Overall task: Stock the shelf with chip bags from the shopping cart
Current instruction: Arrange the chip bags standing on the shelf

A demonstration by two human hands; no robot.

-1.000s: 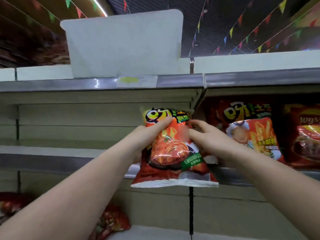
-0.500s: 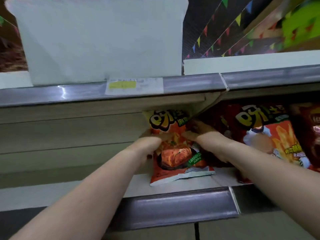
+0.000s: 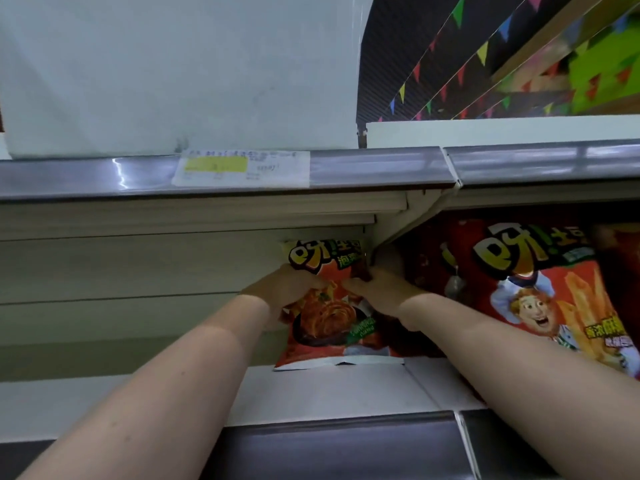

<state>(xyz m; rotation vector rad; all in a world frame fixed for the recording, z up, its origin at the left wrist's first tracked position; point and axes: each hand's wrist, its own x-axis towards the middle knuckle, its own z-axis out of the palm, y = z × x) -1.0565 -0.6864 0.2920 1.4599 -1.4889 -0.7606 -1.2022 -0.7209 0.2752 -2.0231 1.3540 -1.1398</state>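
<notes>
Both hands are up at the shelf (image 3: 329, 389), setting a red bag (image 3: 332, 320) upright at the back, against the divider on the right. To do this well, I'd say seat the bottom seam flat on the shelf, keep the front facing out, and let go gently so the bag doesn't slump forward. The left hand (image 3: 284, 289) has its fingers curled round the bag's upper left edge; the right hand (image 3: 381, 292) pinches the upper right edge. The bag stands between the two hands, its foot already touching the shelf board. More bags (image 3: 540, 292) fill the next bay to the right.
</notes>
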